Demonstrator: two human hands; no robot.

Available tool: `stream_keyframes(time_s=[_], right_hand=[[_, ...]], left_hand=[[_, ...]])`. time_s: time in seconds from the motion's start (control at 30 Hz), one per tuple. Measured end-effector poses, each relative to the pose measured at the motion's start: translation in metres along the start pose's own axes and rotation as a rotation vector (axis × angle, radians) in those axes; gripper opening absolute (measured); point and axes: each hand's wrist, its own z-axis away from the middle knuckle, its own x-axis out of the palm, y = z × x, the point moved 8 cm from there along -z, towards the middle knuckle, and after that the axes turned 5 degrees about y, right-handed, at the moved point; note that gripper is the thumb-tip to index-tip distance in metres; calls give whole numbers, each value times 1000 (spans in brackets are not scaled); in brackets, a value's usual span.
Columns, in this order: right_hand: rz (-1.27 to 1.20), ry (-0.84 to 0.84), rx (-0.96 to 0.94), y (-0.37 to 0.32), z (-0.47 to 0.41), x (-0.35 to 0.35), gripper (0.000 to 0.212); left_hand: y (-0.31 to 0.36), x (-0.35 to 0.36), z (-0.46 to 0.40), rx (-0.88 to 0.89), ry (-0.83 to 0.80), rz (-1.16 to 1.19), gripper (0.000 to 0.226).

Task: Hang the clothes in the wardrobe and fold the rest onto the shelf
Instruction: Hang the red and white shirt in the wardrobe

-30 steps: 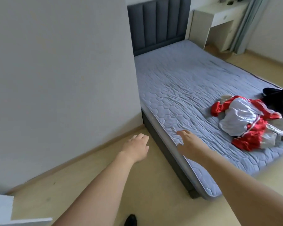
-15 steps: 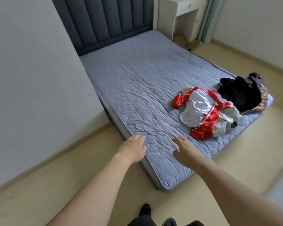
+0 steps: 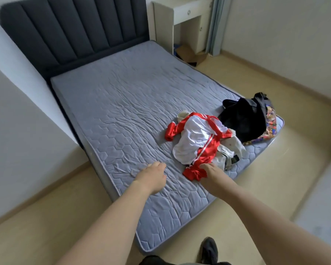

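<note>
Quilted grey mattress (image 3: 122, 104), crumpled glossy red-and-white jacket (image 3: 197, 144), left hand (image 3: 151, 178) loosely curled, right hand (image 3: 213, 174) relaxed at its hem

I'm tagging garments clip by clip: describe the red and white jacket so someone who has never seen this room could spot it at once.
Start at the grey mattress and go to its near right corner, where a heap of clothes lies. The jacket is the heap's nearest piece, its red hem at the right hand. It alone is shiny white with red sleeves; behind it are a black garment and a multicoloured cloth.
</note>
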Motion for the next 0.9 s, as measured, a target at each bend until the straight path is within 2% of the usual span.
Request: stream_keyframes(time_s=[0.17, 0.37, 0.53, 0.67, 0.83, 0.9], right_hand=[[46, -31, 16, 53, -41, -55, 47], [23, -10, 16, 88, -108, -87, 45], [-1, -25, 18, 132, -186, -125, 41], [-2, -120, -9, 184, -261, -139, 55], [7, -178, 4, 251, -361, -184, 37], [23, -208, 2, 273, -402, -188, 36]], left_hand=[[54, -11, -38, 3, 25, 52, 43], [54, -27, -116, -135, 55, 208, 39], [86, -31, -204, -238, 50, 344, 33], [123, -23, -279, -315, 22, 450, 20], [172, 7, -394, -470, -56, 556, 11], [184, 25, -437, -532, -61, 599, 11]])
